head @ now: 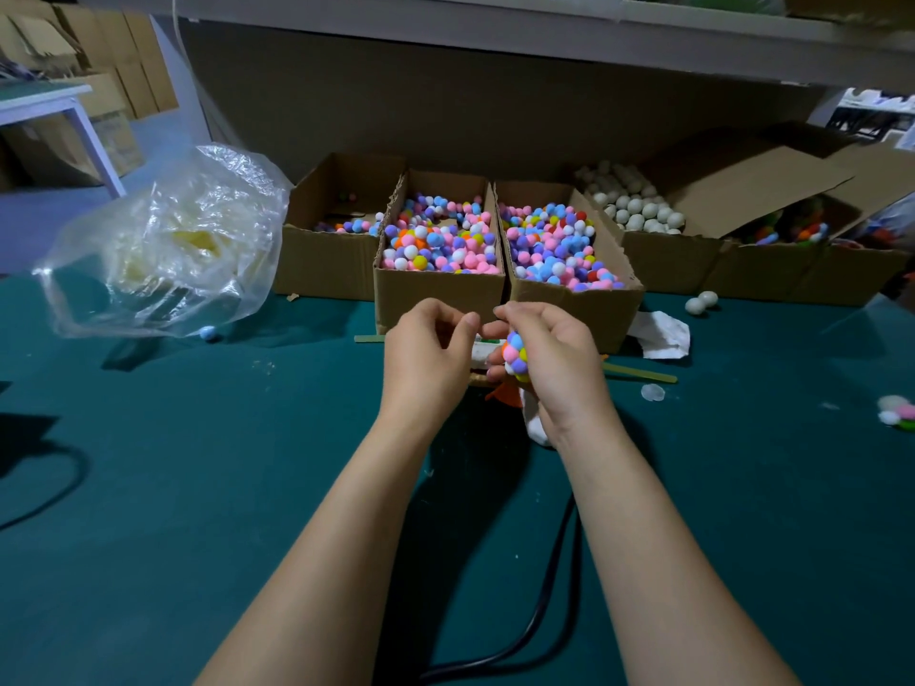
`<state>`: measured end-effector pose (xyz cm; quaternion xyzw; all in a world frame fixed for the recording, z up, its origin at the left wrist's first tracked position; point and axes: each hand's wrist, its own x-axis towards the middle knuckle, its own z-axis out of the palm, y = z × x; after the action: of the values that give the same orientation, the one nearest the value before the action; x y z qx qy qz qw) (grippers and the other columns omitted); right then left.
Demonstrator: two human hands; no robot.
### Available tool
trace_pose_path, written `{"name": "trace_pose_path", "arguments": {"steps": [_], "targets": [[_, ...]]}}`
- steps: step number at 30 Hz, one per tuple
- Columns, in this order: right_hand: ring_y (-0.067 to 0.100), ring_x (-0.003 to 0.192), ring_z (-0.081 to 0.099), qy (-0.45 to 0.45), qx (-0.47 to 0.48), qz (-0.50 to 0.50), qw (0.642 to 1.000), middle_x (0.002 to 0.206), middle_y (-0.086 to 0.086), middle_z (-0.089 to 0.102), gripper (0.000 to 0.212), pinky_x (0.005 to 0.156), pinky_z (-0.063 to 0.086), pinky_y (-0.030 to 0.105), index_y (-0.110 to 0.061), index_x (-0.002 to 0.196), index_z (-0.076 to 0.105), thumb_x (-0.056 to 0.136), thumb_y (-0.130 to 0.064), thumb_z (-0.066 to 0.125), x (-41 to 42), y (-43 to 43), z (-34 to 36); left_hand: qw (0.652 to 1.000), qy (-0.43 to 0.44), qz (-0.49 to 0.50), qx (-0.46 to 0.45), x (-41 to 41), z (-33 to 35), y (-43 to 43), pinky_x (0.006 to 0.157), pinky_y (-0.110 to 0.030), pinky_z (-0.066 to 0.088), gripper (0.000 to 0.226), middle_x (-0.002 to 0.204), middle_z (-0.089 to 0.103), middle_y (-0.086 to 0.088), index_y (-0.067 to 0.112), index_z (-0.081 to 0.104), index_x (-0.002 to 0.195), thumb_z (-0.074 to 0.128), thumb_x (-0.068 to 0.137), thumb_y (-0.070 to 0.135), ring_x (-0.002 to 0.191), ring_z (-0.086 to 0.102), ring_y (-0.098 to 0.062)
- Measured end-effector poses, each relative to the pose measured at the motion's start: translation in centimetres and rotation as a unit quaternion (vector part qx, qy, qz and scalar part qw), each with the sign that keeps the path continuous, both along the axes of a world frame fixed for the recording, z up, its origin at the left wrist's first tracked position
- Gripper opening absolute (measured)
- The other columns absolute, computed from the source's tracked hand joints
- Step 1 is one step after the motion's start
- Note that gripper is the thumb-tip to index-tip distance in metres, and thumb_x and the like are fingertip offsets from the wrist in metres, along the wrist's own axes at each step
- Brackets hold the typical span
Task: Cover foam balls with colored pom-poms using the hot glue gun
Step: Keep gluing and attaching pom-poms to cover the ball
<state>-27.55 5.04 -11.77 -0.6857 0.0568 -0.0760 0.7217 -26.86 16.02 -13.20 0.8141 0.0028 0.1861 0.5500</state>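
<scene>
**Work piece.** The pom-pom-covered foam ball (516, 356) is held clear of the table in the right hand (554, 358), clasped between the curled lower fingers and the palm. Its visible face carries pink, blue, white, purple and yellow pom-poms packed edge to edge. The right thumb and forefinger are drawn together just above the ball.

**Second hand.** The left hand (426, 356) is just to the left of the grip, with fingers curled and thumb tip meeting the forefinger. Whether it pinches a pom-pom or a glue thread cannot be told.

**Step in hand (judged).** This appears to be seating or tidying a pom-pom on the ball.
1. Turn the ball in the right hand so the bare patch faces up.
2. Press each pom-pom lightly against its neighbours until the glue holds.
3. Keep fingertips off fresh glue, and draw stray threads away from the ball.

**Tool.** The hot glue gun (481, 354) lies directly beneath the grip, mostly hidden by both hands. Its black cord (547, 581) runs back between the forearms.

**Supplies.**
- Just beyond the grip stand the left pom-pom box (440, 240) and the right pom-pom box (554, 250).
- Further right is the box of bare foam balls (634, 207).
- A glue stick (641, 373) lies to the right of the grip on the green table cover (198, 487)
</scene>
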Motion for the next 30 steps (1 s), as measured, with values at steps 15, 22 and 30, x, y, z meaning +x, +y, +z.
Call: {"name": "trace_pose_path", "arguments": {"steps": [15,22,30], "targets": [[0.002,0.051,0.062,0.004,0.068,-0.022,0.997,0.072,-0.002,0.072,0.014,0.043,0.047,0.018,-0.015,0.085,0.068,0.093,-0.021,0.058,0.0,-0.8,0.3,0.916,0.084,0.043,-0.390,1.0,0.3,1.8,0.041,-0.018,0.025,0.044,0.045,0.041,0.010,0.018,0.036,0.067,0.036,0.105,0.041,0.039,0.032,-0.005],[0.002,0.051,0.063,0.006,0.070,-0.030,0.997,0.071,-0.003,0.072,0.014,0.043,0.047,0.017,-0.015,0.085,0.068,0.093,-0.021,0.059,0.1,-0.9,0.2,0.964,0.062,0.068,-0.250,0.8,0.1,1.3,0.087,-0.029,0.049,0.018,0.099,0.064,0.004,0.025,0.059,0.090,0.053,0.099,0.011,0.098,0.059,-0.013],[0.002,0.056,0.063,-0.005,0.050,-0.044,0.998,0.076,-0.005,0.071,0.015,0.045,0.048,0.018,-0.018,0.086,0.068,0.094,-0.025,0.057,0.1,-0.6,0.1,0.990,-0.024,0.070,-0.121,0.4,0.2,0.7,0.052,-0.026,0.033,0.043,0.055,0.048,0.005,0.017,0.047,0.064,0.037,0.105,0.025,0.050,0.042,-0.008]]}}
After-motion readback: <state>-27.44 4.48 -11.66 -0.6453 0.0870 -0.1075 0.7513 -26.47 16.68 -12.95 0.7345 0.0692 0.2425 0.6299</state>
